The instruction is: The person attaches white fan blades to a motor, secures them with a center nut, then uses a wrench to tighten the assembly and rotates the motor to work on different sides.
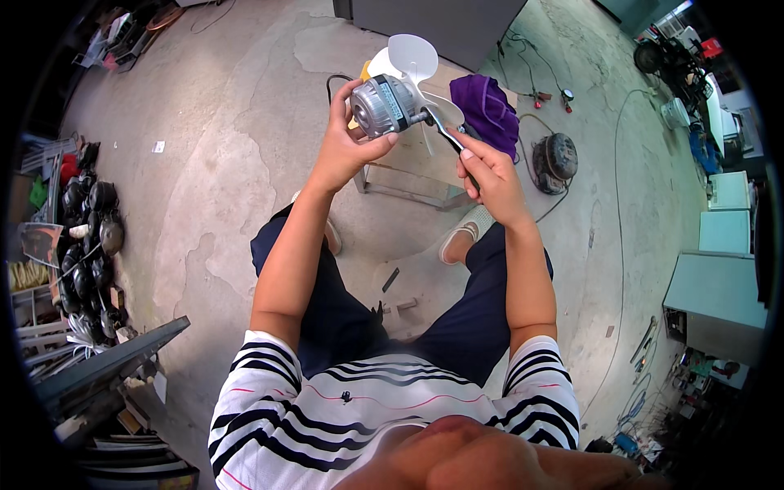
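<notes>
My left hand (339, 151) is wrapped round a silver, ribbed fan motor (376, 106), fingers on its far side and thumb beneath. On the motor's right side sits a white fan blade (414, 57) with several wide lobes. My right hand (494, 180) grips a wrench (449, 137) with a silver shaft and dark handle. The wrench's head meets the motor's edge near a small dark fitting, its jaw too small to make out. Both hands are raised over a low bench (408, 186). A purple cloth bag (487, 114) and something yellow (364, 72) lie on the bench.
A dark round compressor (555, 155) with a hose stands right of the bench. Gauges (567, 96) and cables lie behind it. A large grey cabinet (441, 24) is at the back. Black compressors (100, 212) crowd the left; pale appliance boxes (714, 290) line the right.
</notes>
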A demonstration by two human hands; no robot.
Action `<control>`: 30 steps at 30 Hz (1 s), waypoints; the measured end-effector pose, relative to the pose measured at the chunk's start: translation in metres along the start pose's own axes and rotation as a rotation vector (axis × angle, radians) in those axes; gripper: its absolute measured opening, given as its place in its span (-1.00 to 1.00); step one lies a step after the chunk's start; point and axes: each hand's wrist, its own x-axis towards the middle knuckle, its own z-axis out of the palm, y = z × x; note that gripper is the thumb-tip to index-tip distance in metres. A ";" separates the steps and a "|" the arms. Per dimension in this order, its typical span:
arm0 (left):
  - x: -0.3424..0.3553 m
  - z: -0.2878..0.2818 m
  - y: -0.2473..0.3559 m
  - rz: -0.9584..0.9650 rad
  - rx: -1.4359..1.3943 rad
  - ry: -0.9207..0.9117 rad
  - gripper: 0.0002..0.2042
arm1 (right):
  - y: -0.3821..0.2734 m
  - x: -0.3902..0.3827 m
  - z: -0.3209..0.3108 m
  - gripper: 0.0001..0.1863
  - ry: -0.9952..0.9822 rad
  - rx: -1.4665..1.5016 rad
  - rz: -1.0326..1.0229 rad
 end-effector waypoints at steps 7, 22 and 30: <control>-0.006 0.005 0.009 0.063 0.200 -0.074 -0.06 | -0.006 -0.003 -0.020 -0.51 -0.132 0.073 0.212; -0.001 0.004 0.000 0.002 -0.171 0.054 -0.11 | 0.019 0.001 0.032 -0.55 0.283 -0.526 -0.502; -0.001 0.008 -0.012 -0.136 -0.321 0.083 -0.15 | 0.022 0.005 0.037 -0.55 0.344 -0.627 -0.598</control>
